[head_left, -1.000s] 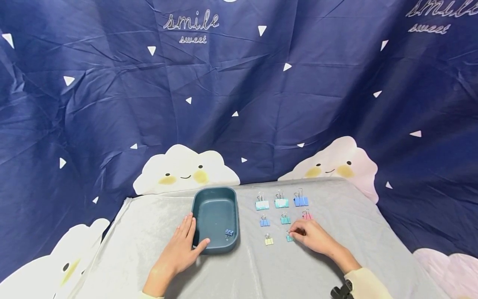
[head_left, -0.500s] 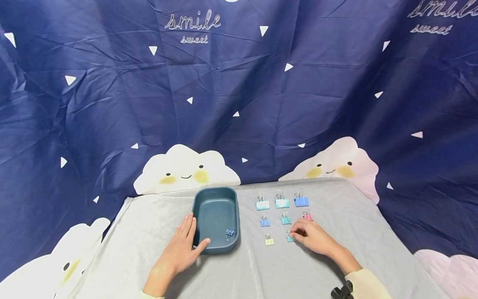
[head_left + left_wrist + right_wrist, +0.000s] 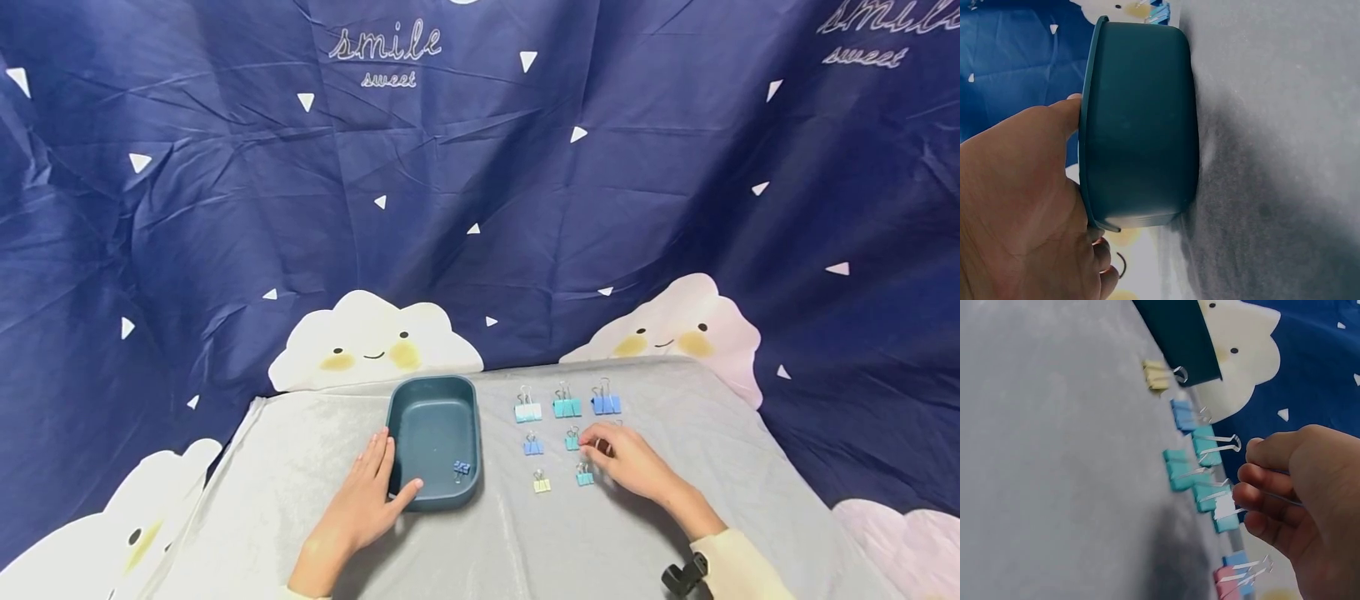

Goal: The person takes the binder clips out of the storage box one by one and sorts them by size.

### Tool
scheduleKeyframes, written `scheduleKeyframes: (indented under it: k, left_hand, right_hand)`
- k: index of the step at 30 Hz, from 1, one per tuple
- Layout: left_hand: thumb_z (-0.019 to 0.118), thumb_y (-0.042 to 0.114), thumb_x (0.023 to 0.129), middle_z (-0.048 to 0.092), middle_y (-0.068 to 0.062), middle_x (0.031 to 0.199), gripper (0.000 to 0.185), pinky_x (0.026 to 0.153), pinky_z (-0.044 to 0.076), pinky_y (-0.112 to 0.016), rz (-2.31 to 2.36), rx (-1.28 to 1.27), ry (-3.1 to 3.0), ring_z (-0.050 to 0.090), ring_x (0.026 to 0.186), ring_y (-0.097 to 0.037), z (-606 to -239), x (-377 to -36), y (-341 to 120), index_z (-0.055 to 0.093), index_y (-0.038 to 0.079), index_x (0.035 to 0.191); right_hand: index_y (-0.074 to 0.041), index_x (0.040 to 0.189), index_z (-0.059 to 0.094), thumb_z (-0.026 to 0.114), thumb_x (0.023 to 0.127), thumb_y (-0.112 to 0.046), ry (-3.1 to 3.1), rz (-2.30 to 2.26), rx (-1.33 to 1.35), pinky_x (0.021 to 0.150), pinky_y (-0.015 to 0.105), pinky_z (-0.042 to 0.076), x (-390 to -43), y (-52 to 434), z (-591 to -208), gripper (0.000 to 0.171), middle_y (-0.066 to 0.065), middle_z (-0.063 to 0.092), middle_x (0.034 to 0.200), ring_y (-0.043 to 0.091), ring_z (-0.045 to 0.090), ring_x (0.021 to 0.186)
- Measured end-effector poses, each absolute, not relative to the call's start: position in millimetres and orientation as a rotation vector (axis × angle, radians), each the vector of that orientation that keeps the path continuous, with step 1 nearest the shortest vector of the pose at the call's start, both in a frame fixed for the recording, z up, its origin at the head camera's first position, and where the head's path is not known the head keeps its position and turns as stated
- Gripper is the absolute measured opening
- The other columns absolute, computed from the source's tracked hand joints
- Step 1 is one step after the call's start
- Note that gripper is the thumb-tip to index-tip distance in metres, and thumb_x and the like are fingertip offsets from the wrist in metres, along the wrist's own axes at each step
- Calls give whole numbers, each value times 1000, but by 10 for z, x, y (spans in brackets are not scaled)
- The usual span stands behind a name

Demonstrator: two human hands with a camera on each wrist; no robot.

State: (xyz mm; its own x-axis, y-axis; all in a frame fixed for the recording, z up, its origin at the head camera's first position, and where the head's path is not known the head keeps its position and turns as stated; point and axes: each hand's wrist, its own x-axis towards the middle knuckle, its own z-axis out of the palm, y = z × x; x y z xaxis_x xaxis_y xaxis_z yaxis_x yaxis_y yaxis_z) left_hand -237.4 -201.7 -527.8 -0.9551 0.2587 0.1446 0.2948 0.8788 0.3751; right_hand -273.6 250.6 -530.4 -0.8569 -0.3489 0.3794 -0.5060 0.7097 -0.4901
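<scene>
My left hand [image 3: 356, 504] rests on the rim at the near left corner of a dark teal box [image 3: 433, 421], fingers along its side and thumb over the front. Small blue binder clips [image 3: 462, 468] lie inside the box. My right hand [image 3: 633, 462] is above the rows of clips, fingers loosely curved and nothing visible between them. Its fingertips are by a medium teal binder clip [image 3: 572, 439]. Just in front stands a small teal binder clip [image 3: 584, 474]. A pink binder clip [image 3: 1225, 582], mostly hidden behind the hand in the head view, shows in the right wrist view.
A white-and-teal clip [image 3: 528, 411], a large teal clip [image 3: 567, 407] and a large blue clip [image 3: 606, 404] form the back row. Nearer are a blue clip [image 3: 533, 447] and a yellow clip [image 3: 542, 483]. Grey cloth [image 3: 480, 558] covers the table before a navy curtain [image 3: 480, 167].
My right hand has left the small teal clip and moved slightly up and away, uncovering it and covering the pink one. My left hand stays on the box.
</scene>
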Motion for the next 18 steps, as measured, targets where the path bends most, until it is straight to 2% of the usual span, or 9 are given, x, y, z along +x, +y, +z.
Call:
scheduleKeyframes:
  k: [4,10,18]
  left_hand:
    - [54,65,104,23,-24,176,97,130,26,-64,-628,-444,-2912,21,164,-43,-5311,-2383,-2022,32,-8,163]
    - [59,62,103,28,-28,173,96,126,30,-68,-636,-471,-2851,27,160,-47,-5352,-2385,-2023,35,-11,161]
    - [55,64,104,21,-24,176,96,133,24,-60,-619,-429,-2946,18,166,-40,-5266,-2371,-2005,31,-8,164]
  right_hand:
    - [-16,98,77,77,98,-13,-2614,853,731,70,23,53,-2771,2416,-5201,2,-17,67,86,-4,56,78]
    - [-20,94,75,78,98,-12,-2568,869,800,67,20,52,-2793,2278,-5067,9,-19,63,82,-5,55,75]
    - [-20,94,76,76,99,-15,-2566,845,884,66,20,49,-2847,2081,-4880,7,-18,62,81,-4,53,73]
